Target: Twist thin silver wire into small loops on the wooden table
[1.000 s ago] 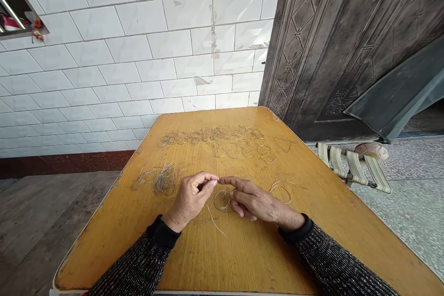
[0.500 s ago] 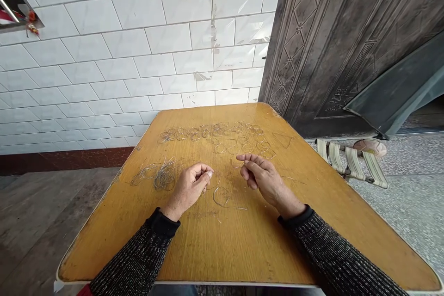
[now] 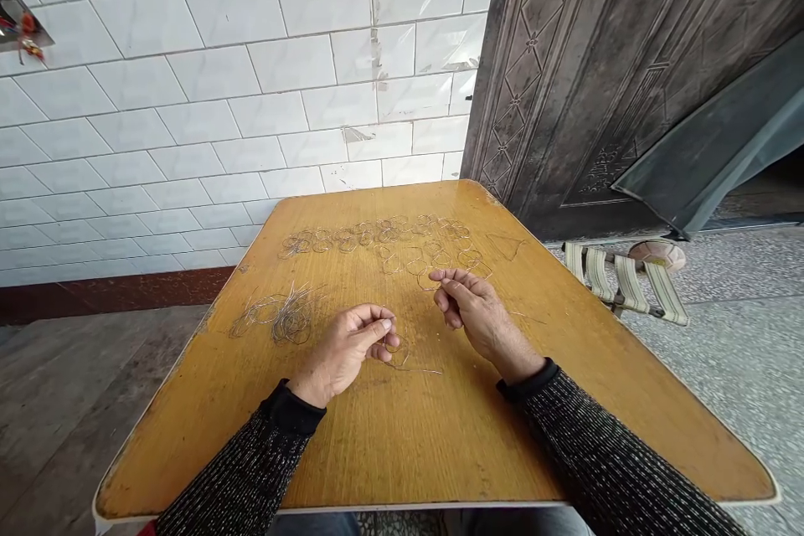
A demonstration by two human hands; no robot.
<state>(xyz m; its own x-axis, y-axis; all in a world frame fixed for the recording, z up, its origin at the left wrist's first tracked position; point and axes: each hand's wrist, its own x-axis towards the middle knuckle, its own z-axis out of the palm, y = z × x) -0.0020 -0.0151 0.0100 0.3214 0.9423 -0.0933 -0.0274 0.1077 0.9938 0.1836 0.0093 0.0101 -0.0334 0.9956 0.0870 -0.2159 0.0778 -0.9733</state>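
My left hand is closed in a pinch, thumb against forefinger, on what looks like a thin wire, though little of it shows. Just beneath its fingertips a loop of thin wire lies on the table, its loose tail pointing right. Opposite, my right hand also pinches, forefinger pointing left; whatever sits between the fingertips is too fine to make out. Beyond it are several bent wire loops. To the left of my left hand rests a tangled bundle of wire.
A wooden table carries more shaped wire loops in a row at the back and a wire triangle at right. A tiled wall and dark door stand behind. On the floor at right are a webbed stool and a ball.
My left hand has shifted slightly right, over the wire loop on the table, and now covers part of it. My right hand keeps nearly the same pose. The view has turned a little.
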